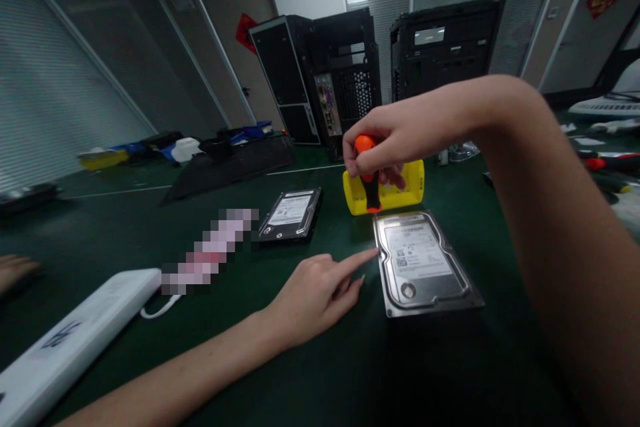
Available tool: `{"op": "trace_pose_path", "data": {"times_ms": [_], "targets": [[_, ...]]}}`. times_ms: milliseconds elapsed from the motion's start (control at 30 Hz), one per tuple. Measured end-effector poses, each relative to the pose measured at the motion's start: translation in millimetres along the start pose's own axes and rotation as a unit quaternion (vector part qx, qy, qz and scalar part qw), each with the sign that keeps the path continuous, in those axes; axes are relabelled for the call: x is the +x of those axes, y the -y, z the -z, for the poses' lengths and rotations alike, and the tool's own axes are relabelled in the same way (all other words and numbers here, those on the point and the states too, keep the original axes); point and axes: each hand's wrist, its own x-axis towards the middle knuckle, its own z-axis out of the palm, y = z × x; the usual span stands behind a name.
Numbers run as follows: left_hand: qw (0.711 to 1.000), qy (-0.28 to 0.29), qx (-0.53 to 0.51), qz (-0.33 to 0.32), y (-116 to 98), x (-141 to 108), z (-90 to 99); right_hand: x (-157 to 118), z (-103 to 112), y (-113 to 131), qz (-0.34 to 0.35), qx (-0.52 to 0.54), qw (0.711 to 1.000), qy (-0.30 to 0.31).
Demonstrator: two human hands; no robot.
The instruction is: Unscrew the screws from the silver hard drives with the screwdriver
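A silver hard drive [420, 260] lies label side up on the dark green table. My right hand [380, 143] is wrapped around the orange and black handle of a screwdriver [373, 190]. The screwdriver stands upright, its tip at the drive's far left corner. With its index finger stretched out, my left hand [320, 293] touches the drive's left edge; its other fingers are curled and hold nothing. Just behind the drive sits a yellow tray [413, 188], partly hidden by my right hand. A second hard drive [291, 215] lies farther left.
A white power strip [85, 333] and a blurred-out object [210, 253] lie on the left. Two black computer cases [345, 73] stand at the back beside a dark mat [235, 163]. Tools [613, 161] lie far right. Another person's hand [17, 272] shows at the left edge.
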Motion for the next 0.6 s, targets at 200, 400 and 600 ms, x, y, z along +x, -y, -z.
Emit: {"op": "trace_pose_path", "data": {"times_ms": [200, 400, 600], "targets": [[1.000, -0.010, 0.000, 0.002, 0.2, -0.4, -2.3, -0.8, 0.2, -0.4, 0.007, 0.010, 1.000, -0.006], [1.000, -0.022, -0.005, -0.001, 1.5, -1.7, -4.0, -1.6, -0.4, 2.7, -0.003, 0.000, 1.000, -0.014], [0.999, -0.044, 0.002, 0.032, 3.7, -2.4, -5.4, 4.8, -2.0, -4.5, 0.026, -0.003, 1.000, -0.011]]}}
